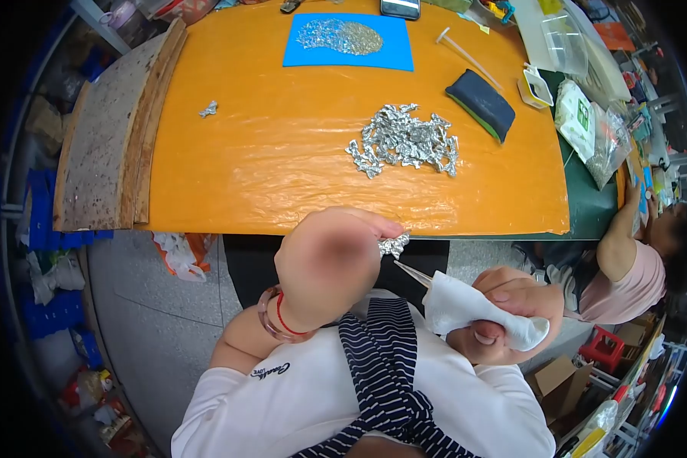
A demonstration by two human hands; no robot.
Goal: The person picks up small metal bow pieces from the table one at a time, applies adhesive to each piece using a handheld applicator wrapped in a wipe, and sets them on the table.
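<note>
One silver piece (393, 245) is in work, just off the near edge of the table (252, 168): the left hand (328, 267), fingers mostly curled and partly hidden, seems to pinch it at the fingertips, while the right hand (511, 313) is closed around a white cloth (473, 309) wrapped about a pointed tool (412, 274), its tip close to the piece. This piece looks unfinished; a heap (408, 141) of similar ones lies right of centre and a single stray (208, 108) sits apart on the left, but whether these are done or waiting I cannot tell. Tiny bits (328, 36), silvery on one side and golden on the other, spread over a blue mat (294, 57) at the far side. The tabletop is orange and glossy, with a phone (400, 8), a dark pouch (481, 104) and a thin white stick (469, 57) on it. Boards (107, 145) stand at its left; beyond the right side, near a red stool (604, 347), is another person (626, 275) in pink.
</note>
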